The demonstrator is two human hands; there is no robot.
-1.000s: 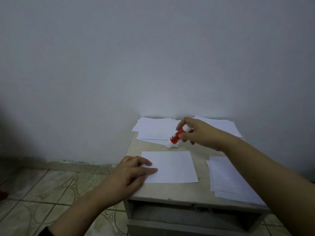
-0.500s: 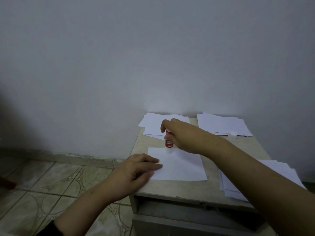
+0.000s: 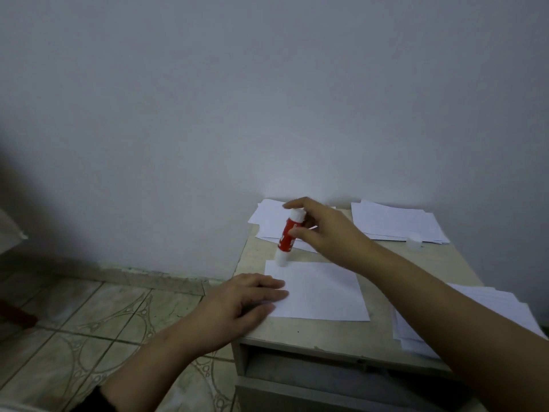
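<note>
Glue stick (image 3: 287, 239) has come down, tip now on the sheet's (image 3: 320, 292) far-left corner, pinched by my right hand (image 3: 323, 230); my left hand (image 3: 246, 298) presses flat-fingered on the sheet's left edge. Gluing starts, I judge.

One wide-angle view, taken from a camera worn on the person's head. It looks forward and down, facing a plain wall (image 3: 267, 99) that fills the upper half of the frame. A small bench (image 3: 312, 331) stands against that wall in the lower right. It is seen from above and slightly from the left, within arm's reach. Its top and front face show, and its right side runs out of frame. Both forearms enter from the bottom edge, with the left hand (image 3: 246, 298) at the bench's near left corner and the right hand (image 3: 323, 230) further in. Tiled floor (image 3: 104, 316) fills the lower left, well below the lens.
</note>
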